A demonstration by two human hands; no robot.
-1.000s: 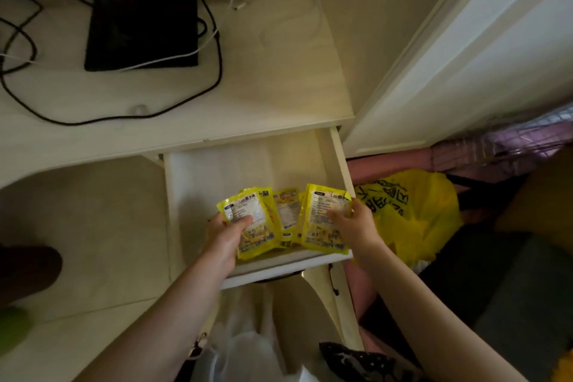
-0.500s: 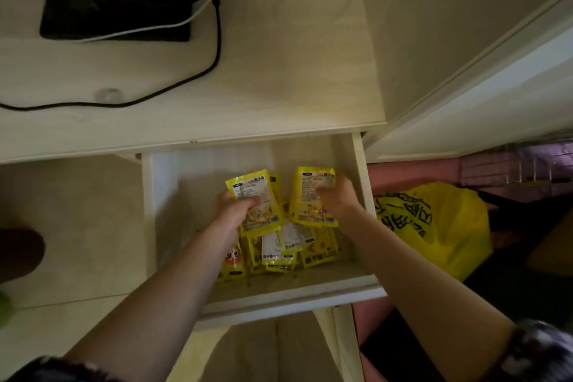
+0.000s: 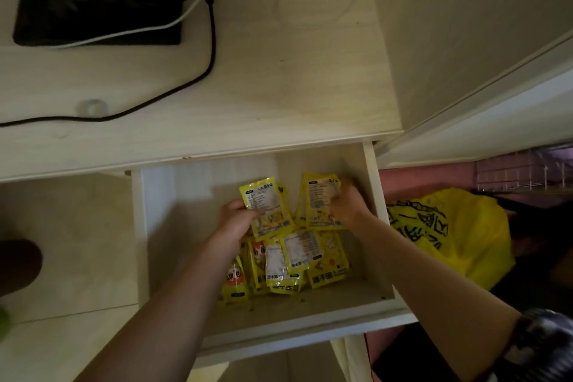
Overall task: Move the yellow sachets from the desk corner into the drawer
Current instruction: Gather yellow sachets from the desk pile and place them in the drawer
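Head view: I was at the setting-down step, and I judged the way to do it well was to lower both handfuls until they lay flat, then let the fingers go slack close to the floor of the drawer [image 3: 279, 341]. That way nothing would stand on edge and catch when the drawer closed. The bare floor beyond the heap looked the better landing place than the top of it.

Nearest me, under my forearms, ran the drawer's front rail. Just past it lay the pile of sachets [image 3: 297, 260], loose and overlapping, some showing the label side.

Beyond the pile, my left hand [image 3: 235, 220] gripped the left bundle [image 3: 266, 208], thumb across its lower face, fingers curled behind, the packets tilted upward. My right hand [image 3: 347, 208] pinched the right bundle [image 3: 321, 200] by its right edge, fingers folded over the front. How many packets each held, I could not tell.

The bundles sat near each other but apart, inside the drawer walls. Whether their lower edges touched the pile I could not tell.

Farther off came the desk [image 3: 279, 96], no sachets on the corner I could see, with a black cable [image 3: 212, 49] trailing back.
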